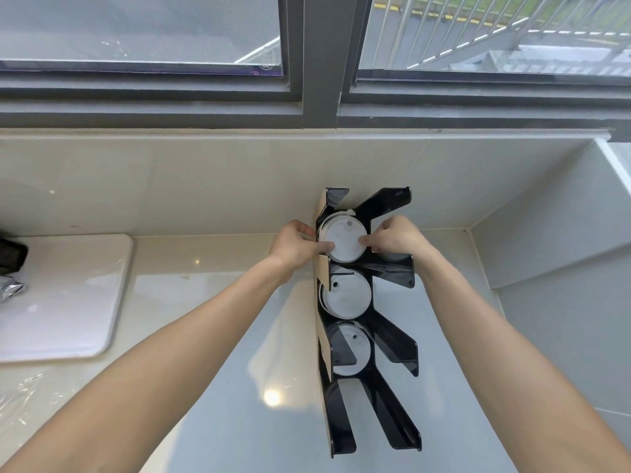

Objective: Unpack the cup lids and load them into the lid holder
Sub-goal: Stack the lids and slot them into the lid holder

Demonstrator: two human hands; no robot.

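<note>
Head view: no brand, label or writing legible on any item; black lid holder (392,288), upright on the pale counter (211,274) by the tiled wall beneath the window (143,29), several angled slots; white lid stack (343,240) in the top slot; left hand (297,247) at the stack's left edge, thumb pressed on the lid face, fingers curled round the side; right hand (396,238) at its right edge, fingertips touching the face, remaining fingers curled; two more lid stacks, middle (346,295) and lower (351,349), in the slots beneath; lowest slot unfilled; white board (65,295) at left; clear plastic wrap (20,397) at lower left; holder's black side arms partly hide the stacks.
</note>
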